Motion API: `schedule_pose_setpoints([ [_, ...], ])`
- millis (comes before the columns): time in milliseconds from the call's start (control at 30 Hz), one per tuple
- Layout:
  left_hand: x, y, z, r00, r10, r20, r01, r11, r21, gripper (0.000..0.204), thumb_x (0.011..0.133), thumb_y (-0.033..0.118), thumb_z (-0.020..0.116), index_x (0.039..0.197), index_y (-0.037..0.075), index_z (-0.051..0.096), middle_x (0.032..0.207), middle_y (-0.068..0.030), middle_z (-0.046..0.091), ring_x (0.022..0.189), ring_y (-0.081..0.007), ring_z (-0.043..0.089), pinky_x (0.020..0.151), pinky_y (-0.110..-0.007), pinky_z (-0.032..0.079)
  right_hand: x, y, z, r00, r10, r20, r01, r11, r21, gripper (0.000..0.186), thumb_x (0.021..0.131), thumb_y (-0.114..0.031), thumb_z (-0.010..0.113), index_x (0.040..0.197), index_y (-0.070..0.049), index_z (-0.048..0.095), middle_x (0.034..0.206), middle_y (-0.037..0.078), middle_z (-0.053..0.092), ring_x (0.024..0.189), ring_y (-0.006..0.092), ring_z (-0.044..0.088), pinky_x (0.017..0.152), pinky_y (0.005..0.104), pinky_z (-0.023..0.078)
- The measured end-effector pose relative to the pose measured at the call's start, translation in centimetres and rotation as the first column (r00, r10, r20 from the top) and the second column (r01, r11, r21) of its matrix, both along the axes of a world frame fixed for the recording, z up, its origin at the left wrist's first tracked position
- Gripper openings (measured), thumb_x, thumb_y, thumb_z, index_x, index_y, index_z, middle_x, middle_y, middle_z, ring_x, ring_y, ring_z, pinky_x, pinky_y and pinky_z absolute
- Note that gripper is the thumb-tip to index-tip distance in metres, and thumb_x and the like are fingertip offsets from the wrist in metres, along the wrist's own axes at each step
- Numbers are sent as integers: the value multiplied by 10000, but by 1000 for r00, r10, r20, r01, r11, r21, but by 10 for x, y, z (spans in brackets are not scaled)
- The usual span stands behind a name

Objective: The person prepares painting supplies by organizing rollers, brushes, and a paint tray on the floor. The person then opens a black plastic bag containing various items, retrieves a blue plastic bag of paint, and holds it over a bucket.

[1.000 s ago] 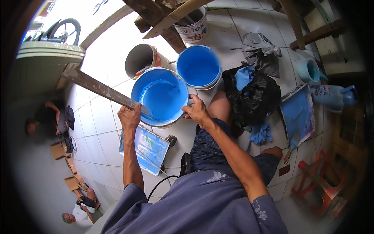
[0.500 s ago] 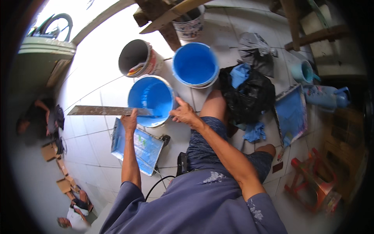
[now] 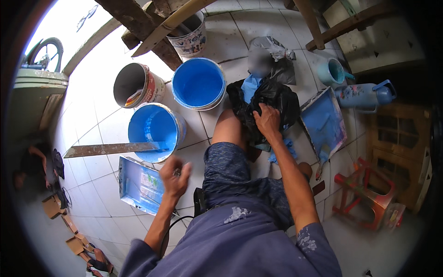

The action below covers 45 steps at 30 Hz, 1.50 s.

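Note:
My right hand (image 3: pixel 267 117) is closed on a crumpled black plastic bag (image 3: pixel 288 113) with light blue material (image 3: pixel 251 87) in it. My left hand (image 3: pixel 174 180), slightly blurred, hangs free with loosely bent fingers and thumb apart, below a blue-coated bucket (image 3: pixel 170 127). A paint-stained flat wooden stick (image 3: pixel 101 150) lies across that bucket, its tip inside. A second blue-coated bucket (image 3: pixel 196 85) stands behind it, beside a grey bucket (image 3: pixel 154 90) with bright items inside. A blue-stained paint tray (image 3: pixel 136 182) lies by my left hand; another tray (image 3: pixel 323 120) is to the right.
Wooden beams (image 3: pixel 318 27) cross above a back bucket (image 3: pixel 187 41). A tied grey bag (image 3: pixel 284 71), teal dipper (image 3: pixel 330 71), flask (image 3: pixel 364 97) and red stool (image 3: pixel 364 194) are right. People (image 3: pixel 39 164) sit near cardboard boxes (image 3: pixel 53 207) at far left.
My left hand has released the stick and moved down and right. My right hand has left the bucket's rim for the black bag. The view has shifted, moving things leftward.

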<state>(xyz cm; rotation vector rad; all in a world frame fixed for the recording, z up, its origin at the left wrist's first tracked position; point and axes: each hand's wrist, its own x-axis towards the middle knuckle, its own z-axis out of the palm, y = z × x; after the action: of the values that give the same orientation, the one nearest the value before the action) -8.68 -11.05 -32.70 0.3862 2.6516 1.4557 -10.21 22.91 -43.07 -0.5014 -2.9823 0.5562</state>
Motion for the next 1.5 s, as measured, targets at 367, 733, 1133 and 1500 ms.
schedule_pose_setpoints([
  [367,-190,257,-164,958,-253,-136,239,965,-109,375,886,272,544,1125,-17,570,1021,-252,614,960,-389,598,846,-442,458,83,21,17,884,-463,73,289,415,-863,294,880,-254,616,701,-36,530,556,17,461,514,102,481,518,272,382],
  [733,-151,270,-130,943,-313,110,327,934,-147,324,900,302,544,842,-5,629,672,-149,602,615,-263,560,619,-382,436,161,77,25,652,-724,226,207,-116,-971,217,853,-208,675,755,-26,609,546,-26,456,476,61,396,582,231,403],
  [1133,-54,263,-65,873,-401,278,371,915,157,262,893,230,607,811,-16,640,631,22,530,609,-63,428,557,-250,373,223,84,50,551,-645,-529,593,749,-296,197,842,-193,655,778,-13,610,660,68,587,638,216,590,631,333,455],
  [1500,-82,235,-94,831,-358,427,237,921,310,256,907,241,590,767,27,579,640,52,450,581,-53,383,517,-242,321,180,-29,-104,986,33,164,9,968,-250,245,898,-180,485,913,-9,659,839,160,660,783,346,629,702,441,502],
])
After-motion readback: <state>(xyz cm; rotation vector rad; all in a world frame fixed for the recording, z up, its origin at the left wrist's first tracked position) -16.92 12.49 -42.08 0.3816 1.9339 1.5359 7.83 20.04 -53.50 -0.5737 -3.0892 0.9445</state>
